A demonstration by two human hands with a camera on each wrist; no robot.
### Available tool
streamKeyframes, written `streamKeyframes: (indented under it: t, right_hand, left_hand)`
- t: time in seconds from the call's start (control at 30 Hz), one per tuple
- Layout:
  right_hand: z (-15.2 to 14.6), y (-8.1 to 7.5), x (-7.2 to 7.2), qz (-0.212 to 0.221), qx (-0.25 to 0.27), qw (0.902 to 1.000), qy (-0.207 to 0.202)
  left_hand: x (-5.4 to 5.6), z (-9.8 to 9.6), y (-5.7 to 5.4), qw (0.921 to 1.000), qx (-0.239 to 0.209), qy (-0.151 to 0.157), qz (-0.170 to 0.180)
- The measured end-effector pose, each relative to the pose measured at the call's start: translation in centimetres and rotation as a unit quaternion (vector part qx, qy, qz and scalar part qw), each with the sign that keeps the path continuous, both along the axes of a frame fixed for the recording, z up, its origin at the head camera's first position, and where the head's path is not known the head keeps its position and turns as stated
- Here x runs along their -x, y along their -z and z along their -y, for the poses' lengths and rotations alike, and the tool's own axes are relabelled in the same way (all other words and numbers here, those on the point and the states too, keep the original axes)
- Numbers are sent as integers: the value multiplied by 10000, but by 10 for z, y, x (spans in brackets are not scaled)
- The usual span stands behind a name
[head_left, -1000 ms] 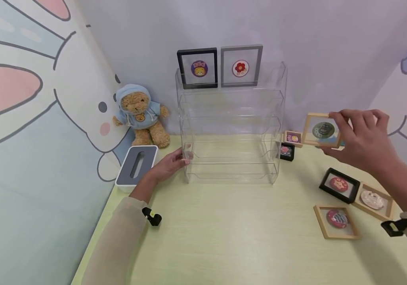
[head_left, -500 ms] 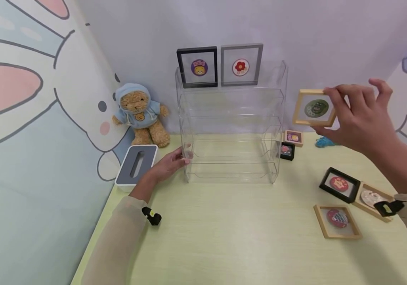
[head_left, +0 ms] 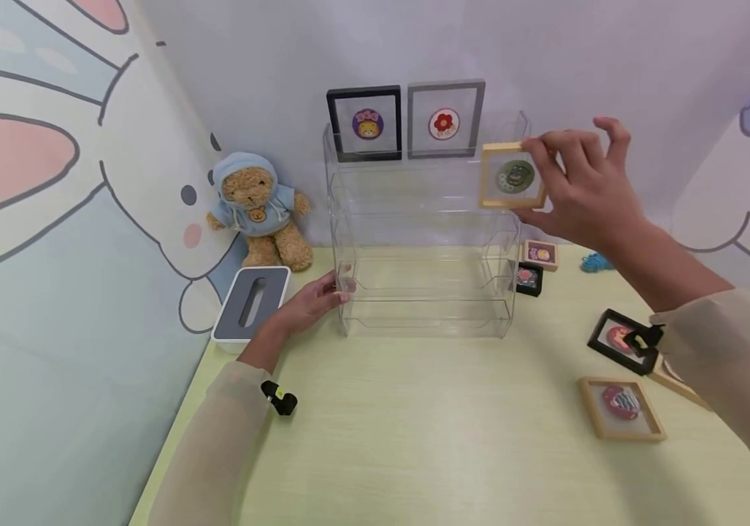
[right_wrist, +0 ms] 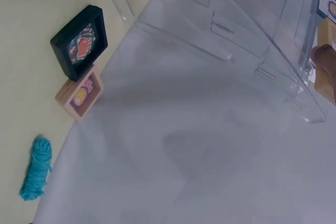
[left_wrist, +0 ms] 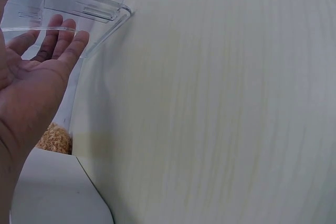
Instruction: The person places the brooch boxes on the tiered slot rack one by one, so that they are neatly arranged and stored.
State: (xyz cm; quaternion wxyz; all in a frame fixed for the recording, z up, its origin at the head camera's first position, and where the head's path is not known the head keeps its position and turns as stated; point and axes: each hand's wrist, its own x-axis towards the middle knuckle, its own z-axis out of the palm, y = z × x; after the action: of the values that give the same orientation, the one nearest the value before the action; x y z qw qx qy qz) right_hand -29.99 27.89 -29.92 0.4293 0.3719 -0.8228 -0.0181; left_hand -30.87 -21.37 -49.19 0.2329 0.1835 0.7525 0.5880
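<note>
A clear acrylic tiered display rack (head_left: 429, 310) stands on the table against the wall. My left hand (head_left: 309, 305) rests on its lower left side; in the left wrist view, the fingers (left_wrist: 63, 43) lie fairly straight against the clear plastic. My right hand (head_left: 585, 183) pinches a light wooden picture frame (head_left: 488, 179) by its right side, thumb below and fingers on top. This frame, with a round green badge in it, is upright and overlaps the rack's upper right tiers. On the top tier stand a black frame (head_left: 331, 120) with a bear badge and a grey frame (head_left: 412, 120) with a red flower badge.
Right of the rack lie a small wooden frame (head_left: 541, 254), a small black frame (head_left: 529, 280) and blue yarn (head_left: 595, 262). Nearer are a black frame (head_left: 605, 343) and wooden frames, one (head_left: 601, 424) in front. A teddy bear (head_left: 258, 212) and tissue box (head_left: 233, 310) stand left.
My right hand has lifted the wooden frame and carried it left, from over the right of the table to the rack's upper right. The left hand has stayed at the rack's side.
</note>
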Motion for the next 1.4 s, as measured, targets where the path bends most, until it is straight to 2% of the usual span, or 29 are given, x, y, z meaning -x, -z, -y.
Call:
streamKeyframes:
  t: [0.13,0.3,0.73,0.93,1.13,1.4]
  right_hand:
    - [21,1,11,-236,51,9997,-68]
    - [47,0,23,-555,-82,9984,50]
    - [92,7,52,-792,-380,9953,395]
    - [113,2,57,-637,-921,9929,411]
    - [137,-2,64,-532,-1328,9894,261]
    - [161,-6,70,-202,-1724,9845,236]
  left_hand:
    - [0,1,1,10000,10,1,-1]
    - [0,1,2,10000,-13,-31,10]
    - [0,1,2,9999,67,-37,-95]
    - [1,0,3,10000,17,-14,-91]
    - [2,1,4,9999,-103,-12,1]
    - [0,1,3,9999,-83,19,-83]
